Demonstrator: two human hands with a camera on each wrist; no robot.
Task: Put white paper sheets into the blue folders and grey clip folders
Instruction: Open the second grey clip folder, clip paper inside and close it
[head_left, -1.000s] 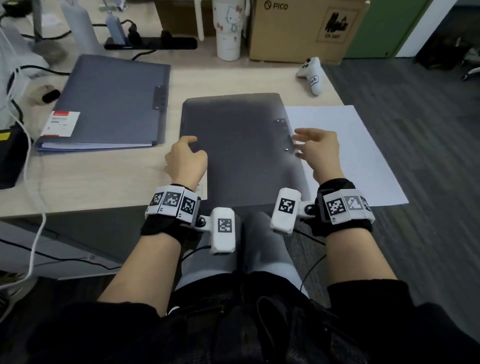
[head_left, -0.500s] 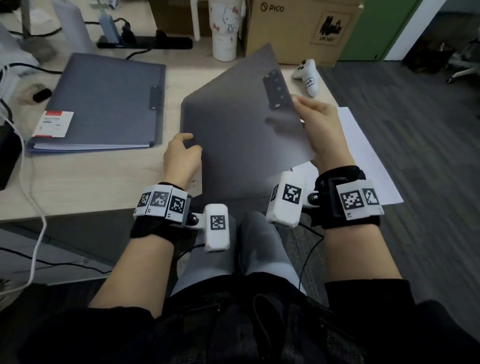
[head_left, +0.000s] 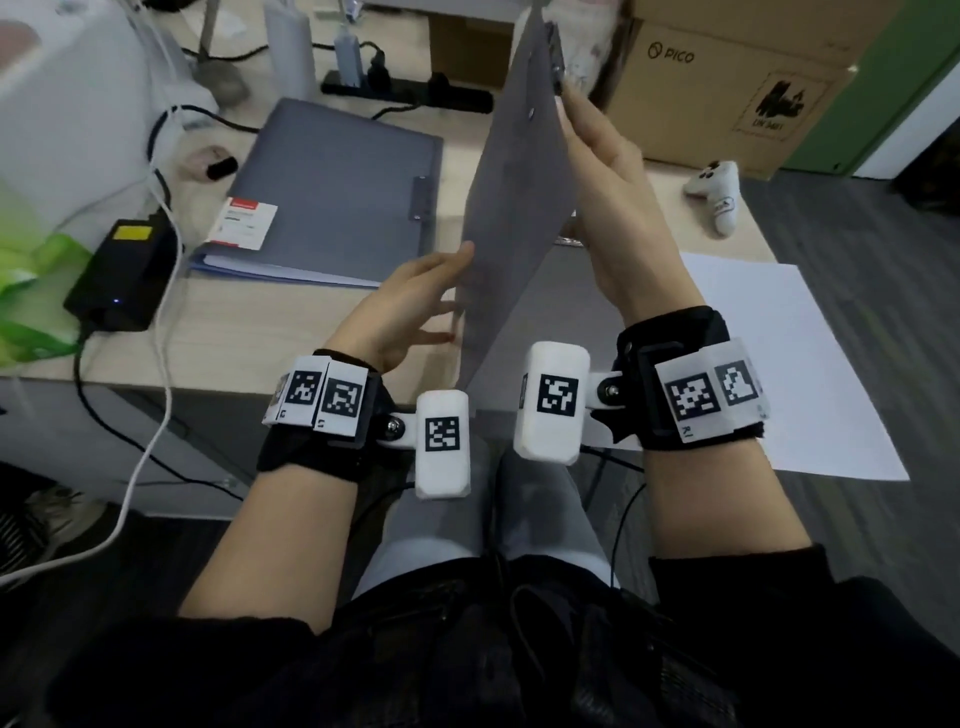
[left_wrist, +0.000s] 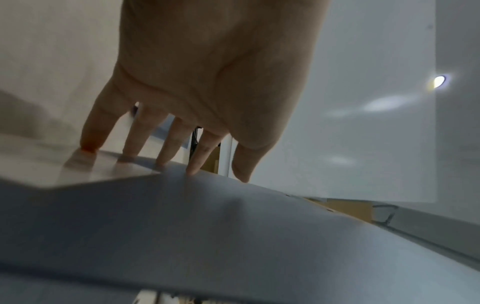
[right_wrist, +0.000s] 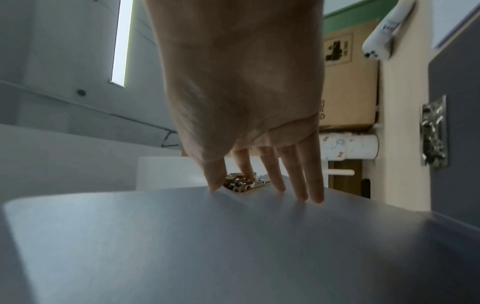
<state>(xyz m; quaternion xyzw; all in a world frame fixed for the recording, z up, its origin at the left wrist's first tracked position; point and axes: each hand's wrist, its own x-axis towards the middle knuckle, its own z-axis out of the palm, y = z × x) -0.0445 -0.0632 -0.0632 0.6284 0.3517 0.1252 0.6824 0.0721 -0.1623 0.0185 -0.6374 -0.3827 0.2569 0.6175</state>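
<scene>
Grey plastic clip folder cover (head_left: 511, 218) stands lifted mid-frame; both hands' grip open, straight fingers (right_wrist: 298, 174) pressing it. White paper sheet (head_left: 810, 364) at right not yet inside.

The brown cardboard box (head_left: 727, 88) at the far edge of the desk carries the brand "PICO" beside a round logo, and a black hazard-style sticker with a line starting "UN", its digits too blurred to read. The right hand's black wrist strap with white square-code tags (head_left: 706, 395) shows "R1"; the left hand's matching strap (head_left: 322, 397) shows an "L". The white card with a red top band (head_left: 243, 224) on the blue folder (head_left: 332, 187) bears print too small to read
</scene>
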